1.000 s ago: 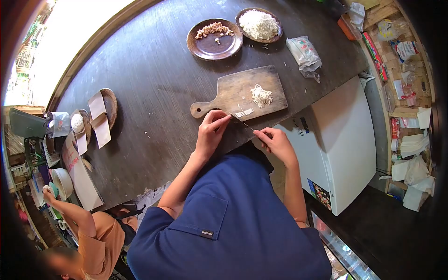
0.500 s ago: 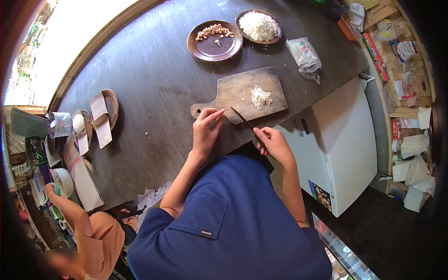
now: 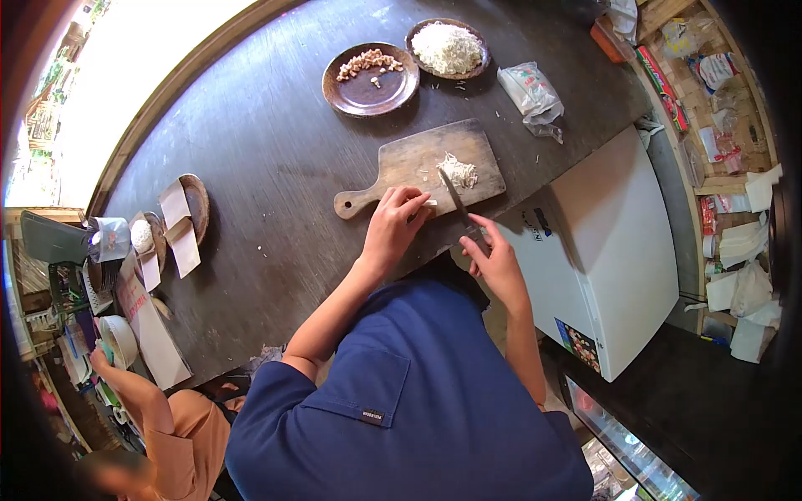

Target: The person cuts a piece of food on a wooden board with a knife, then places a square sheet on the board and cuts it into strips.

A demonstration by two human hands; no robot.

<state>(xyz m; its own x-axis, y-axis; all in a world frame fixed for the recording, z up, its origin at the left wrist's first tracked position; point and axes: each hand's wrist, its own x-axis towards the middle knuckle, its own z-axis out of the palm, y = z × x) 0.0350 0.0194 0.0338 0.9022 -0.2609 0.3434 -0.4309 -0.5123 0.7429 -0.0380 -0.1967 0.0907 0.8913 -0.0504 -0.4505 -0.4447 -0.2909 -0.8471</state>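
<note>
At the near edge of the wooden cutting board [image 3: 401,163], my left hand [image 3: 391,230] is closed, pinching a small pale piece [image 3: 430,203] at its fingertips. My right hand [image 3: 494,260] grips a knife [image 3: 455,194] by its handle. The blade slants across the board, its tip at a small heap of pale shreds [image 3: 464,174]. Beyond the board is a brown plate [image 3: 368,102] with small brown chunks [image 3: 368,63]. Beside it, a second plate carries a mound of white shreds [image 3: 449,48]. To the right lies a plastic bag [image 3: 532,93] with white contents.
A white appliance [image 3: 618,242] stands against the table's right side. At the left are a plate [image 3: 199,200] with folded paper, a long box [image 3: 146,321] and a bowl [image 3: 119,341]. Another person [image 3: 192,426] reaches toward that bowl. Shelves [image 3: 739,184] line the right wall.
My left hand has moved right along the board's near edge with the pale piece. The knife has turned steeper, its tip now at the shred heap. The whole view has shifted slightly.
</note>
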